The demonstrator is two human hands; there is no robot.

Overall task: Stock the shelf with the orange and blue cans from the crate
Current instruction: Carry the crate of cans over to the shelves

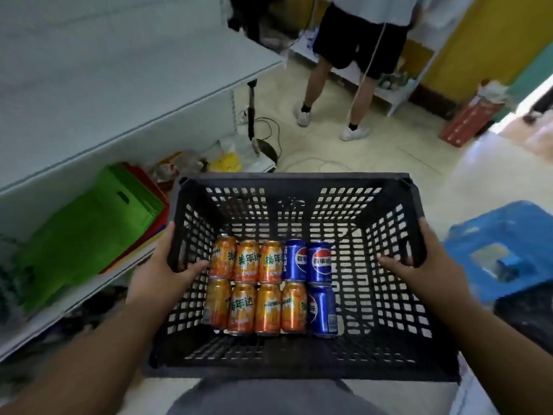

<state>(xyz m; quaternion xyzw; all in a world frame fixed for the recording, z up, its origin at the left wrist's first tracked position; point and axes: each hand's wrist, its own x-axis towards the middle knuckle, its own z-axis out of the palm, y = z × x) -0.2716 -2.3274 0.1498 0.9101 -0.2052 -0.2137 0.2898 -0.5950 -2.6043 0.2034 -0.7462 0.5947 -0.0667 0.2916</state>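
A black perforated plastic crate (299, 181) is held in front of me over the floor. My left hand (161, 271) grips its left wall, thumb inside. My right hand (419, 262) grips its right wall the same way. On the crate's floor lie two rows of cans, packed toward the left: several orange cans (245, 262) and three blue cans (320, 262) on the right of them. The white shelf (119, 70) stands to my left, its broad upper board bare.
The lower shelf board holds green and red bags (98, 223) and crumpled plastic. A person's legs (335, 94) stand ahead on the tiled floor, near a black stand with cables (254, 121). A blue plastic stool (502, 250) sits to my right, a red box (469, 118) beyond.
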